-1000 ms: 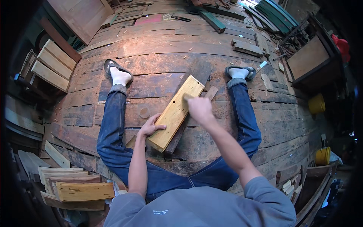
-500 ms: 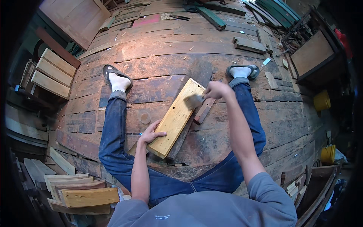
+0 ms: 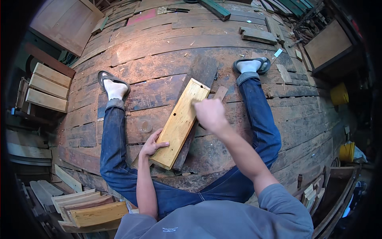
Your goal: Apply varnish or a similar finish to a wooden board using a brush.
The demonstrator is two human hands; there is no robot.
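While one plank floor [image 3: 159, 59] runs beneath the whole scene, one panelled door [image 3: 65, 24] leans at the upper left and one dark-framed cabinet [image 3: 328, 46] stands at the right. Two legs in blue jeans [image 3: 114, 131] spread to either side. Between them lies one dark board [image 3: 203, 69], and on top of it, slanting up to the right and hiding much of it, is one yellow board [image 3: 181, 127] with two dark holes clearly visible. At least five curved boards [image 3: 99, 215] are stacked at the lower left; three pale slats [image 3: 48, 87] stand at the far left. One green beam [image 3: 215, 8] lies at the top, and two yellow containers [image 3: 339, 94] sit along the right. Two dark sandals [image 3: 264, 67] are on the feet. The left hand [image 3: 152, 145] pinches the yellow board's left edge, thumb on its face. The right hand [image 3: 211, 114], blurred, is curled round one brush [image 3: 195, 102] and blocks part of the board's right edge; its separate fingers cannot be made out. Behind that hand, one reddish strip [image 3: 220, 93] is partly covered. One clear round dish [image 3: 146, 126] rests near the left hand.
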